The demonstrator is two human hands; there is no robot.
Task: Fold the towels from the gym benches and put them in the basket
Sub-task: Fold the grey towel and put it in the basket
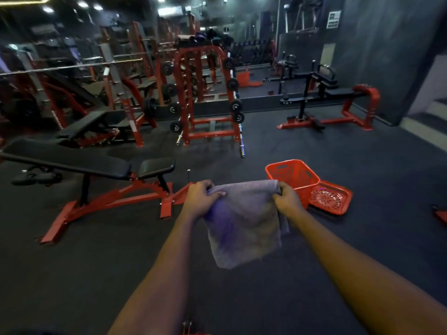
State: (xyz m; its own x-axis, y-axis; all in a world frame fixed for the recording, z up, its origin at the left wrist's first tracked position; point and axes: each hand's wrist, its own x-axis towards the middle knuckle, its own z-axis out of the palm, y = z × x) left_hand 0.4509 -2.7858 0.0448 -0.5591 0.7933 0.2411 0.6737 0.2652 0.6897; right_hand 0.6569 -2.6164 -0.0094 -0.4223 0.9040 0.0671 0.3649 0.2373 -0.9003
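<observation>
Grey towel | left hand, right hand pinch top corners | basket near

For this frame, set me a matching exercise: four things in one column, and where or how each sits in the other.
Things:
1. towel
2. basket
3. lid
4. bench

Places:
A. flat on the floor, right of the basket
B. hanging, gripped by the left hand and right hand
C. at left, on a red frame
D. upright on the floor, beyond the towel

Pairs: 1-B, 2-D, 3-A, 4-C
</observation>
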